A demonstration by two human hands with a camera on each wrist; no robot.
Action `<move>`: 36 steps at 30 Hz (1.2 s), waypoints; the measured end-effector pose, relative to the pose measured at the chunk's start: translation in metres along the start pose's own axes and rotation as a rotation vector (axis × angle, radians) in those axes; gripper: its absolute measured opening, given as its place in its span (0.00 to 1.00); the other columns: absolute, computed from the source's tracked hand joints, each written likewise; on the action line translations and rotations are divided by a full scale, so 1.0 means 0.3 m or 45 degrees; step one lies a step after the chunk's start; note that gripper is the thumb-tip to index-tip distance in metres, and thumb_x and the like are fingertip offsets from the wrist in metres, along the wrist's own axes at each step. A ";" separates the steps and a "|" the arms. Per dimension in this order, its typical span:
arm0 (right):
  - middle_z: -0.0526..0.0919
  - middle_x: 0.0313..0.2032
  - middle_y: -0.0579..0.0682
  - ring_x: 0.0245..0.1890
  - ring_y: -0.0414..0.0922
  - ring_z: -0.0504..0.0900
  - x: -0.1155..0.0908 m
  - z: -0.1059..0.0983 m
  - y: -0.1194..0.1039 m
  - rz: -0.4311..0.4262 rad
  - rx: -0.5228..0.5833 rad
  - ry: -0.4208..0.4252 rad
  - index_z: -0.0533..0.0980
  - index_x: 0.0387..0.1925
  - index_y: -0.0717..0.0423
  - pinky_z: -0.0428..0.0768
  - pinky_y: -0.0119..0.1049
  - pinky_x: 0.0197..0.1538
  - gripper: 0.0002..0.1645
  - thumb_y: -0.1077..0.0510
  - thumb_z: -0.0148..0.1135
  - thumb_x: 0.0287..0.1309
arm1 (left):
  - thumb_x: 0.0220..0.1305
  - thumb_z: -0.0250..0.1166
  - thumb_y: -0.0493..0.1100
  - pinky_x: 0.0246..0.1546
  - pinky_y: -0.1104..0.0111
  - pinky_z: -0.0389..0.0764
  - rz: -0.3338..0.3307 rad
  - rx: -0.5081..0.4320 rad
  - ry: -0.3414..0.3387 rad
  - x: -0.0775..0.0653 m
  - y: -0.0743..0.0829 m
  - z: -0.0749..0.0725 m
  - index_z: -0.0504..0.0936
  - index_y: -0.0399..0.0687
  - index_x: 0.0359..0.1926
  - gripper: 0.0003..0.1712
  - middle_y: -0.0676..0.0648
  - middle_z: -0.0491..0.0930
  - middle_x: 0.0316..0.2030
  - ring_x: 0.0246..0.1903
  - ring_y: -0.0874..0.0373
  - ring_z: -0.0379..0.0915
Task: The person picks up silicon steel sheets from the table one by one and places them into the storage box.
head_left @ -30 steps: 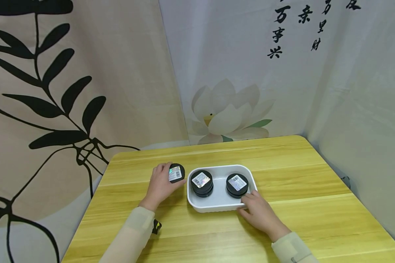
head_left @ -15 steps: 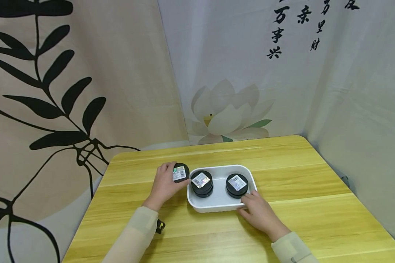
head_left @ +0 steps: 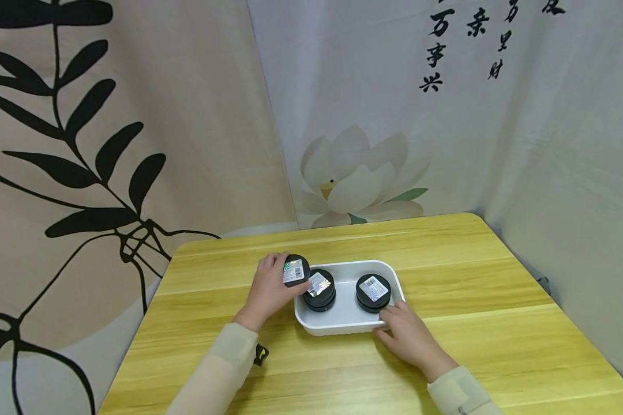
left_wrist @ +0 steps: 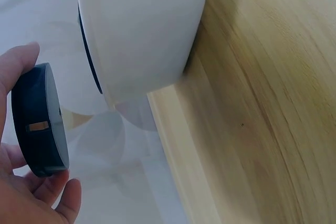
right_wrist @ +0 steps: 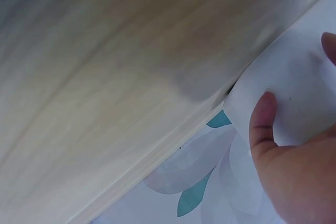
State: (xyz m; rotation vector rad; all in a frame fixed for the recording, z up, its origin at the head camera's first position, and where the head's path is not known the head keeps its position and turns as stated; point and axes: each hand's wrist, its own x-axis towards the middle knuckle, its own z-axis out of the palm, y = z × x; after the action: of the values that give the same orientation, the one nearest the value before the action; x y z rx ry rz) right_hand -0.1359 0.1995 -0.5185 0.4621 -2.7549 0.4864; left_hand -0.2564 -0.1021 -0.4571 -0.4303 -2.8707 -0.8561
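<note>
My left hand (head_left: 271, 293) pinches a flat, round black case (head_left: 297, 271) by its edge, its barcode label facing up. In the left wrist view this black case (left_wrist: 38, 121) shows a small orange mark on its side and a grey underside. It hangs over the left end of a white tray (head_left: 345, 314). Inside that tray, a labelled stack of black cases (head_left: 320, 301) stands at the left, partly covered by my fingers. Another stack of black cases (head_left: 374, 293) stands at the right. My right hand (head_left: 416, 341) grips the tray's near right rim, thumb outside the wall (right_wrist: 299, 93).
A yellow wood-grain table (head_left: 498, 323) bears the tray. Close by my left wrist is a small black-and-yellow object (head_left: 261, 354). Behind the table hang cloth backdrops printed with a lotus (head_left: 363, 178) and black leaves (head_left: 62, 170).
My left hand has moved right with the black case, from beside the tray to over its left end. The right hand and tray have stayed in place.
</note>
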 end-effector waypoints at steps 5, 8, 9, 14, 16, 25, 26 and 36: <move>0.81 0.32 0.40 0.36 0.39 0.67 0.002 0.001 0.000 0.012 0.002 -0.016 0.76 0.26 0.46 0.72 0.37 0.42 0.13 0.52 0.76 0.51 | 0.48 0.76 0.67 0.64 0.48 0.70 0.007 -0.011 -0.001 0.000 0.013 0.006 0.66 0.46 0.73 0.57 0.40 0.67 0.66 0.64 0.44 0.62; 0.82 0.32 0.40 0.36 0.39 0.67 0.003 0.001 -0.001 0.013 0.007 -0.017 0.77 0.27 0.47 0.72 0.37 0.42 0.12 0.51 0.75 0.51 | 0.48 0.77 0.67 0.64 0.49 0.71 0.023 -0.001 -0.002 0.001 0.018 0.011 0.66 0.45 0.72 0.57 0.41 0.68 0.66 0.64 0.44 0.62; 0.82 0.32 0.40 0.37 0.39 0.67 0.003 0.000 -0.001 0.012 0.008 -0.015 0.77 0.27 0.47 0.72 0.37 0.42 0.12 0.51 0.75 0.51 | 0.48 0.77 0.67 0.64 0.49 0.71 0.029 -0.001 -0.002 0.000 0.020 0.011 0.66 0.45 0.72 0.57 0.41 0.68 0.66 0.64 0.44 0.62; 0.82 0.33 0.41 0.37 0.40 0.68 0.002 -0.001 0.000 0.002 0.012 -0.009 0.77 0.27 0.47 0.73 0.38 0.42 0.12 0.52 0.75 0.51 | 0.48 0.77 0.68 0.63 0.49 0.71 0.052 -0.009 -0.015 -0.001 0.034 0.014 0.66 0.45 0.72 0.57 0.41 0.68 0.66 0.63 0.45 0.63; 0.82 0.33 0.41 0.37 0.40 0.68 0.001 -0.002 0.001 0.000 0.012 -0.009 0.77 0.27 0.47 0.72 0.37 0.42 0.12 0.53 0.75 0.51 | 0.48 0.76 0.68 0.63 0.50 0.71 0.060 -0.006 -0.019 -0.001 0.041 0.015 0.66 0.46 0.72 0.57 0.41 0.68 0.66 0.63 0.45 0.63; 0.81 0.33 0.41 0.37 0.40 0.67 0.003 -0.006 -0.001 0.014 0.025 -0.016 0.77 0.27 0.47 0.72 0.37 0.42 0.12 0.53 0.75 0.52 | 0.48 0.76 0.68 0.64 0.49 0.71 0.074 -0.003 -0.037 -0.004 0.083 0.024 0.66 0.48 0.73 0.56 0.41 0.67 0.66 0.63 0.45 0.63; 0.81 0.32 0.40 0.37 0.40 0.67 0.003 -0.006 -0.001 0.016 0.025 -0.018 0.76 0.27 0.47 0.72 0.37 0.42 0.12 0.53 0.75 0.52 | 0.49 0.76 0.68 0.64 0.49 0.71 0.074 0.001 -0.040 -0.004 0.087 0.026 0.66 0.48 0.73 0.56 0.41 0.67 0.67 0.63 0.45 0.63; 0.79 0.31 0.39 0.36 0.39 0.66 0.002 -0.004 0.002 0.012 0.024 -0.025 0.75 0.26 0.46 0.71 0.36 0.40 0.13 0.53 0.75 0.52 | 0.50 0.74 0.70 0.64 0.49 0.72 0.068 0.003 -0.071 -0.008 0.112 0.041 0.65 0.50 0.73 0.56 0.42 0.66 0.68 0.63 0.46 0.62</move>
State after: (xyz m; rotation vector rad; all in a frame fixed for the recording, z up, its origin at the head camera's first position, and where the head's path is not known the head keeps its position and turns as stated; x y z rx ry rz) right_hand -0.1363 0.2002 -0.5173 0.4610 -2.7750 0.5128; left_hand -0.2444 -0.0690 -0.4503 -0.5360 -2.8954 -0.8454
